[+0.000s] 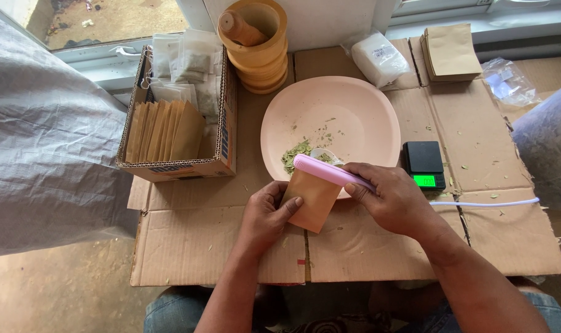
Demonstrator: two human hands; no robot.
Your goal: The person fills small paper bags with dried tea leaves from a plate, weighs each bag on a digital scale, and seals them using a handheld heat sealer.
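Fingers of the left hand [265, 216] pinch the lower left edge of a small brown paper pouch [313, 198], thumb laid flat on its face, while the right hand [394, 200] is clenched round a pink handheld sealer [330, 171] clamped across the pouch's top edge. That pouch hangs just over the near rim of the pink plate [367, 111], above the middle of the flattened cardboard sheet [194, 240] that serves as the work surface. By the look of it the closing-off step is in hand: the mouth of the pouch sits inside the sealer, and I'd judge the next move calls for steady pressure along the whole top edge, with the left hand keeping the paper square so it doesn't crease. Counting up now: one plate, with one small heap of dried green leaves [296, 153] and one pale scoop [325, 154] near its front rim; one black pocket scale [424, 164] with a lit green display, just right of the plate; one white cord [484, 203] running off toward the right edge. At the far edge, one wooden mortar with pestle [256, 43], one white packet [379, 58], one stack of brown pouches [451, 52] at the far right. On the left side, one open cardboard box [222, 132] holds a row of brown pouches, too tightly packed to count exactly, plus pale sachets behind them.
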